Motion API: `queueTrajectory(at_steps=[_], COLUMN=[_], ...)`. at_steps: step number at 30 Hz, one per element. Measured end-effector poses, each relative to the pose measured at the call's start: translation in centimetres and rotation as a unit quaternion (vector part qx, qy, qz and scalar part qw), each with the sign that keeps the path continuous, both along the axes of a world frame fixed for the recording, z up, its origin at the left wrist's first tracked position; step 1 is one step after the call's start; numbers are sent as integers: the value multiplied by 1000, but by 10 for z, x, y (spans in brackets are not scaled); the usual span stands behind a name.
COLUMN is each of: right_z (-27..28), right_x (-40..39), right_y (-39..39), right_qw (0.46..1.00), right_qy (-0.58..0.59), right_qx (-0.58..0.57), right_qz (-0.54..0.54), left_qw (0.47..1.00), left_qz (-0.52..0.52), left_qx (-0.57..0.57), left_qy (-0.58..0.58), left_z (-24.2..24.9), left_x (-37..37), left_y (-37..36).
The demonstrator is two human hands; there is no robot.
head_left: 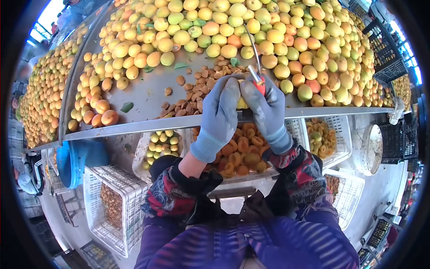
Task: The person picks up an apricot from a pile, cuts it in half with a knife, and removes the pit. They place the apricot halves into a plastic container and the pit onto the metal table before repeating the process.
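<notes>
Both my hands wear grey-blue gloves and meet over the front edge of the metal table [179,122]. My left hand [221,110] is closed around a yellow-orange fruit [242,103], mostly hidden between the gloves. In my right hand [267,105] is a tool with a red handle [259,85]; its thin curved metal blade points up and away. The fingers of this hand are wrapped round the handle beside the fruit. Just beyond my hands lies a pile of brown pits [197,92], with a large heap of yellow-orange fruits [219,18] behind it.
Below the table edge, a crate of halved fruits [242,152] stands between a crate of whole yellow fruits [162,145] and a white crate [342,134]. A blue bucket [83,162] and a white crate of pits [114,172] are at left; a white bucket [371,150] is at right.
</notes>
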State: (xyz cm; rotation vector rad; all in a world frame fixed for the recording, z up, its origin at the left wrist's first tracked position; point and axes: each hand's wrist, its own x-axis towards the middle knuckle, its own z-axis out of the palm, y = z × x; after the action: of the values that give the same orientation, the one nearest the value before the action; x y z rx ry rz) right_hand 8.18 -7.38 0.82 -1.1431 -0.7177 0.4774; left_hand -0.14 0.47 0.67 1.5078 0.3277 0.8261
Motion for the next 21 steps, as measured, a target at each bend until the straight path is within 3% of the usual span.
queueTrajectory(at_steps=[4,6,7,8,10,12,14,17,21], right_z=[-8,2,13,21,8,11,6,9,1], right_x=[6,2,1,-1,13,19,23,27,26], right_y=[-3,-5,-6,-5,-7,-10,-18,-39,-54], right_qw=[999,997,997,983,988,982,988,980,974], right_qy=[-36,-61,55,171,143,170,118,95,28], right_qx=[-24,-52,-53,-53,-9,-69,-90,-131,-174], right_qz=[14,15,32,49,60,48,34,119,145], left_qw=[999,921,912,913,894,881,860,854,883], left_qz=[0,-25,-48,-50,-224,-206,-212,-236,-239], left_qx=[-42,-361,-385,-383,-386,-425,-457,-456,-394], left_qy=[5,144,131,129,-30,-44,-83,-81,-84], left_z=[-2,12,15,11,-3,6,9,0,-1], left_x=[-1,-7,-6,-7,-9,-4,-3,-9,-11], left_y=[-1,-1,1,7,18,13,12,23,24])
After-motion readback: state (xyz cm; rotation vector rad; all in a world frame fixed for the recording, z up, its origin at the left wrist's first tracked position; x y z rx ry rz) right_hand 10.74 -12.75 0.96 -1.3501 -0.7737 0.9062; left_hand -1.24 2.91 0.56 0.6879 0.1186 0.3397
